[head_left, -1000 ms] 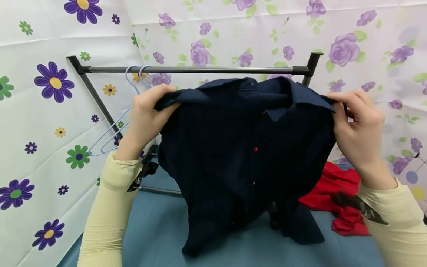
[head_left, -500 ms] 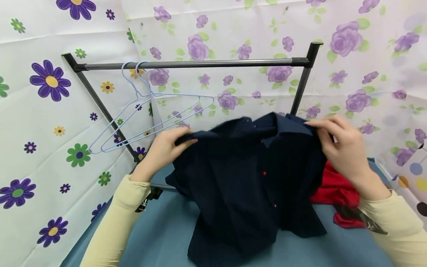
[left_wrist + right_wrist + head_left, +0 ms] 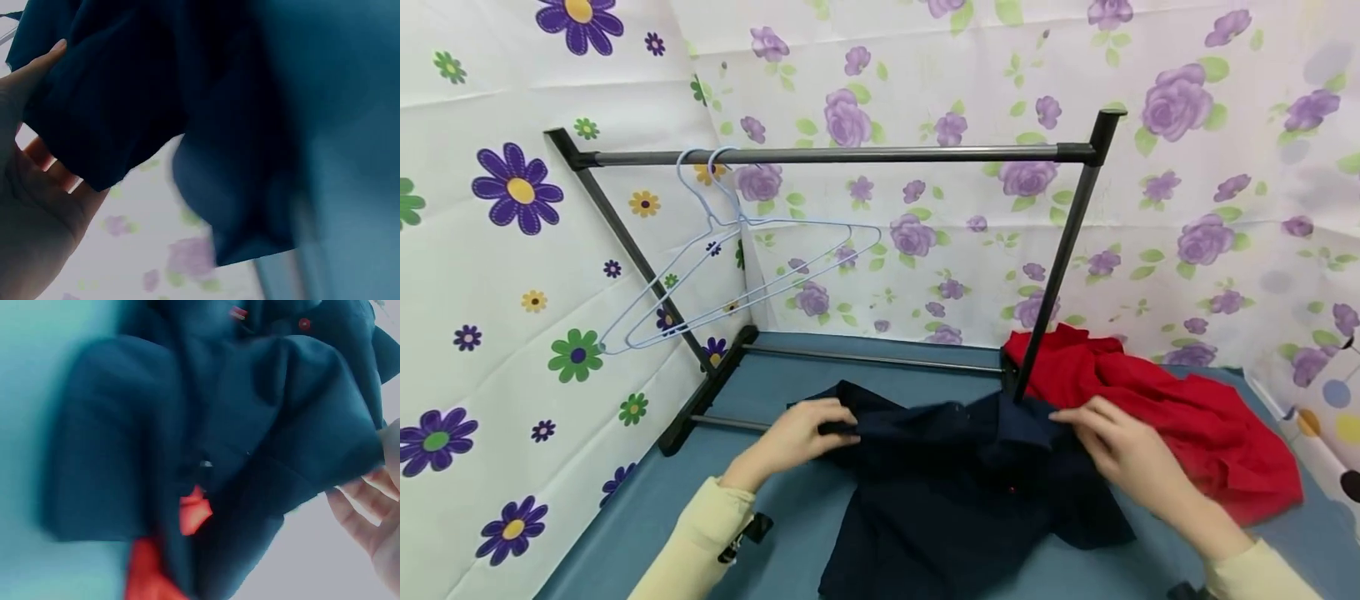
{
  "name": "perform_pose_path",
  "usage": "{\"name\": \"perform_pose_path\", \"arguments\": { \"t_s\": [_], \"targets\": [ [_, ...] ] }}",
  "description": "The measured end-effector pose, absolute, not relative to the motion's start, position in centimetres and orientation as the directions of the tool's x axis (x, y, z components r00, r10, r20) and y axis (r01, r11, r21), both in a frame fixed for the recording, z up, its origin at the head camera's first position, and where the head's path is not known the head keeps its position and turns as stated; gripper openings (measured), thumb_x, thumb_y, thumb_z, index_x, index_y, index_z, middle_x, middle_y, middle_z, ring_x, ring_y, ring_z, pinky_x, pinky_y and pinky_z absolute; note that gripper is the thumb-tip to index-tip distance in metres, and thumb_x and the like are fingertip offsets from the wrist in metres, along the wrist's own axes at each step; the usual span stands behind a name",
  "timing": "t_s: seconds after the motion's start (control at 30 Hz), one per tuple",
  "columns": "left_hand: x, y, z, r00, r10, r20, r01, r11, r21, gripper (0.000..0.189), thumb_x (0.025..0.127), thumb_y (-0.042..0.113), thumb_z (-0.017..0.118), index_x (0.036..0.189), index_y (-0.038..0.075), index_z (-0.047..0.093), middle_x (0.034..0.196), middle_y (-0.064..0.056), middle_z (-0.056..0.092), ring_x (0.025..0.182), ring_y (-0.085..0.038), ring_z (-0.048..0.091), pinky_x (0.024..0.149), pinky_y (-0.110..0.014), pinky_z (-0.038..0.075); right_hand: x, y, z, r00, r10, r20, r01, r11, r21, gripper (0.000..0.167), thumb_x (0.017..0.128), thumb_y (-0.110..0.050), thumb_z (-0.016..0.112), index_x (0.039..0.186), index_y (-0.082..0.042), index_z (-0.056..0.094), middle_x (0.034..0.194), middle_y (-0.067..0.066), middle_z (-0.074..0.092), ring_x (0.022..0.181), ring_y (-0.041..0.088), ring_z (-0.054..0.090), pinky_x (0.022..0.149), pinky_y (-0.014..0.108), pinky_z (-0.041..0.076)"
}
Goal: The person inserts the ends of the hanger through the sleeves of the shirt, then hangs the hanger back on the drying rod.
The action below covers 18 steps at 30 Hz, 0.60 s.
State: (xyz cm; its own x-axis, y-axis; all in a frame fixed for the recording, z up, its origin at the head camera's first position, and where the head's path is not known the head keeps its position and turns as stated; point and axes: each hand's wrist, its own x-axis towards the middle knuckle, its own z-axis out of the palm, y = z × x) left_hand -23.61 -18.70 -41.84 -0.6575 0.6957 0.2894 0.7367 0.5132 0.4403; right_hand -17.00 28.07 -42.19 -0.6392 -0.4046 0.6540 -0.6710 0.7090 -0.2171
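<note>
A dark navy button-up shirt (image 3: 940, 492) with red buttons spreads low over the blue surface, its collar toward the rack. My left hand (image 3: 808, 437) pinches it at one shoulder between thumb and fingers. At the other shoulder, my right hand (image 3: 1123, 442) pinches the cloth beside the collar. In the left wrist view, the thumb of the left hand (image 3: 37, 206) lies over the dark cloth with the other fingers behind it. The right wrist view shows the right hand (image 3: 375, 512) at the edge of the shirt (image 3: 312, 419), near a red button.
A black metal rack (image 3: 887, 156) stands behind the shirt, its right post close to the collar. Two light blue wire hangers (image 3: 741, 223) hang at its left. A crumpled red garment (image 3: 1157, 408) lies at the right on the blue surface (image 3: 790, 533). Flower-printed sheets (image 3: 820, 83) surround the area.
Both hands have lowered the shirt from in front of the rack bar down to the blue surface. The hangers, the rack's lower bars and more of the red garment have come into view.
</note>
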Motion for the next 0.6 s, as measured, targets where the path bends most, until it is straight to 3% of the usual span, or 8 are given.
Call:
{"name": "perform_pose_path", "arguments": {
  "t_s": [0.23,0.43,0.6],
  "targets": [
    [-22.6,-18.9,-46.1,-0.707,0.706,0.048,0.593,0.555,0.584,0.015,0.096,0.024,0.071,0.111,0.026,0.073,0.1,0.012,0.062,0.082,-0.005,0.056,0.072,-0.027,0.05,-15.0,28.6,-46.5,-0.788,-0.393,0.474,-0.593,0.69,-0.415,0.054,0.085,0.01,0.071,0.115,-0.034,0.069,0.093,-0.019,0.058,0.058,-0.003,0.039,0.052,0.018,0.038],
    [-22.5,-18.7,-48.0,-0.724,0.689,-0.006,0.553,0.585,0.593,0.018,0.096,0.015,0.071,0.11,0.025,0.072,0.103,0.011,0.063,0.087,-0.005,0.056,0.078,-0.029,0.049,-14.4,28.6,-48.4,-0.886,-0.363,0.29,-0.464,0.692,-0.552,0.048,0.092,0.005,0.065,0.116,-0.036,0.067,0.1,-0.013,0.064,0.058,0.0,0.045,0.053,0.022,0.042],
    [-22.5,-18.5,-48.4,-0.73,0.683,-0.01,0.546,0.592,0.593,0.023,0.095,0.009,0.069,0.112,0.024,0.071,0.105,0.009,0.063,0.087,-0.007,0.056,0.078,-0.029,0.049,-13.7,28.5,-49.5,-0.923,-0.323,0.209,-0.382,0.697,-0.607,0.043,0.095,0.002,0.062,0.117,-0.035,0.067,0.084,-0.012,0.06,0.052,0.0,0.042,0.05,0.023,0.042]
  ]
}}
